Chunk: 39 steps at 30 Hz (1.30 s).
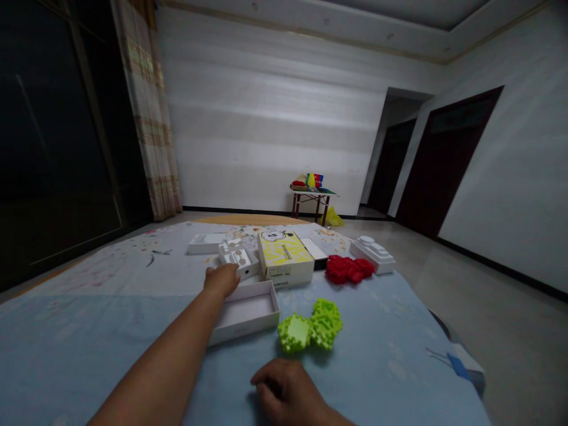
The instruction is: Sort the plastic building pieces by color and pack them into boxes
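My left hand (222, 280) reaches forward to the near left edge of a white box with round shapes inside (235, 254); its fingertips are mostly hidden behind the hand. Below it, an empty white box tray (251, 307) lies partly behind my left wrist. My right hand (286, 387) rests near the front of the cloth, fingers curled, with nothing visible in it. Just beyond it sit bright green knobbly pieces (326, 324). A yellow and white box with a cartoon face (286, 257) lies right of the white box.
Red knobbly pieces (348, 269) lie at the right, beside a white stepped box (373, 254). A black and white box (316, 253) touches the yellow box. Another white box (205, 243) sits at the back left. A small table (313, 192) stands by the wall.
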Each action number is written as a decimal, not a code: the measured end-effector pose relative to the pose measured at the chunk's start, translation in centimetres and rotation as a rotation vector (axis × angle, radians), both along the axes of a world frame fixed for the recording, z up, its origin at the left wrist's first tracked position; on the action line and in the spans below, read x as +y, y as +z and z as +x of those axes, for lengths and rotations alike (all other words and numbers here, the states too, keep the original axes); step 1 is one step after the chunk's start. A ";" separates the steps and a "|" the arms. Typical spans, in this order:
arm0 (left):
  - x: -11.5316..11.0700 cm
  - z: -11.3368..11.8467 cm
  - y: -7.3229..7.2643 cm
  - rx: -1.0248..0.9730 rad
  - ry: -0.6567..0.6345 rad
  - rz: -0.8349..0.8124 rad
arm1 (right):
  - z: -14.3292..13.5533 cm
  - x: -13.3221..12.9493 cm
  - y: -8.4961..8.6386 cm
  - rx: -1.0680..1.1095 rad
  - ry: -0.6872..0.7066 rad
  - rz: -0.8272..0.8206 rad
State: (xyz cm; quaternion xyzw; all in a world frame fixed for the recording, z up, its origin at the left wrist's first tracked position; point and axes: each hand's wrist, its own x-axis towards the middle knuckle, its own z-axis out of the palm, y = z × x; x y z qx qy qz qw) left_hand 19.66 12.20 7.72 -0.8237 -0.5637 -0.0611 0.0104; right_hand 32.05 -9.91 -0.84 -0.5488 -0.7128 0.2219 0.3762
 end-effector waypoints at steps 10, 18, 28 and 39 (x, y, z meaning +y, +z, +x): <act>0.3 -3.0 0.5 0.116 0.072 0.092 | 0.0 0.0 -0.2 -0.030 -0.011 -0.019; -6.2 -11.4 2.9 0.150 0.136 0.223 | 0.1 -0.4 0.4 -0.012 0.011 -0.021; -19.0 -13.2 2.2 0.061 0.128 0.077 | 0.2 -0.7 0.4 -0.033 0.021 0.006; -22.7 -6.5 0.8 -0.244 -0.104 0.034 | 0.8 -1.6 0.6 0.083 -0.049 0.125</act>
